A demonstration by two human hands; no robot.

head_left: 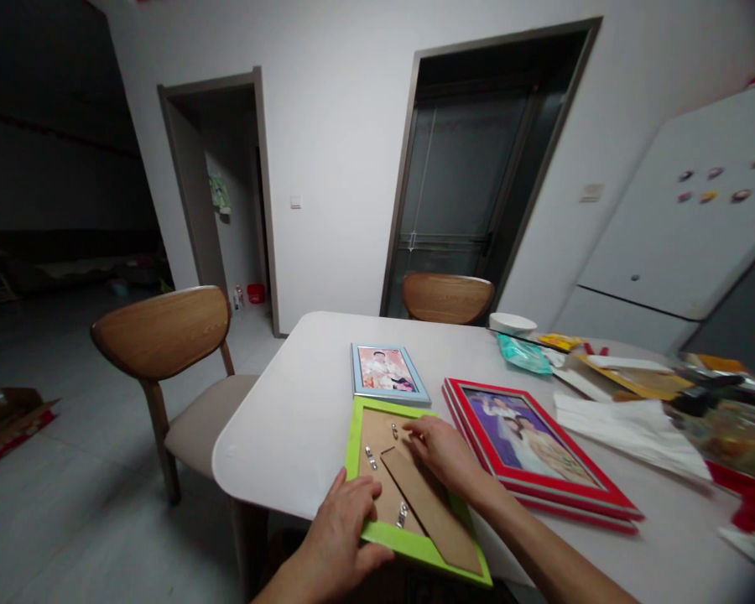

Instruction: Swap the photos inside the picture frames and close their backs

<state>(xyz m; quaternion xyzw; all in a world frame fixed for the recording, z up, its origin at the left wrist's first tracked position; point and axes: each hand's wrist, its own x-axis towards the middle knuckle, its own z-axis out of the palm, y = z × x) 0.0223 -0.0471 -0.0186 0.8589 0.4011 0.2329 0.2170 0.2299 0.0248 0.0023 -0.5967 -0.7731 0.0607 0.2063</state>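
From where I stand, the lime-green photo frame (391, 495) lies face down between the two hands, on the white table (277, 419), its near rail about at the edge. The left hand (347, 530) is open and spread across the near-left corner, thumb parted from fingers. The right hand (440, 451) reaches over the far-right part, fingers bent, tips just beside the far metal clip (394, 431); whether they pinch anything, I can't tell. That clip is nearer the right hand; the other two sit nearer the left. The frame's long axis is hard to judge at this slant, but its easel leg (437, 507) points from below the right fingertips to the near-right corner, lying low against the back. The backing board (377, 424) is plain tan, with bright green rails around it. Beyond the hands lies a light-blue photo frame (387, 372); right of them, red photo frames (534, 440) are stacked.
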